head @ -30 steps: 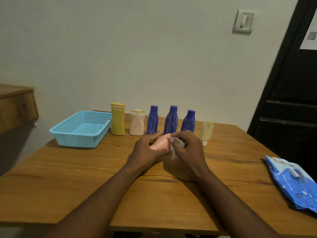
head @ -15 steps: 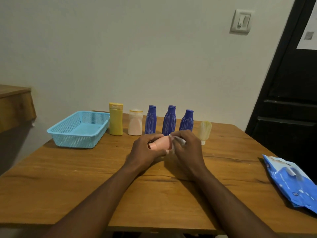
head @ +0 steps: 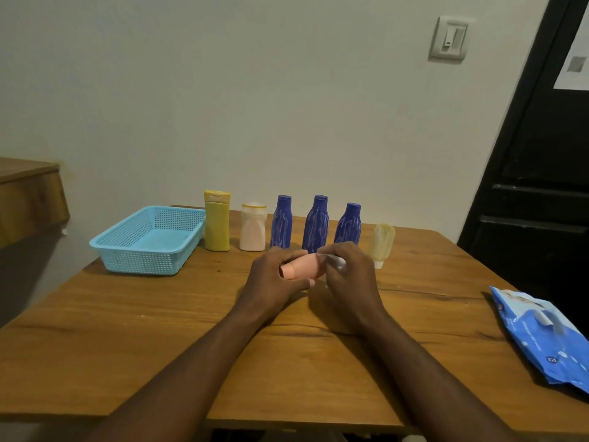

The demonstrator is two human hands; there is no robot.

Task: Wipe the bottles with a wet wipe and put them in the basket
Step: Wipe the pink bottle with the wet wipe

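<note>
My left hand grips a pink bottle lying sideways above the table, cap to the left. My right hand presses a white wet wipe against the bottle's right end. Behind them stand in a row a yellow bottle, a white bottle, three blue bottles, and a pale yellow tube standing on its cap. The light blue basket sits at the back left with nothing in it.
A blue pack of wet wipes lies at the table's right edge. The wooden table ends at the wall behind the bottles. A dark door stands at the right, a wooden ledge at the left.
The bottle has turned in my hands so more of its pink body and cap show; my right hand with the wipe has shifted slightly toward the bottle's right end.
</note>
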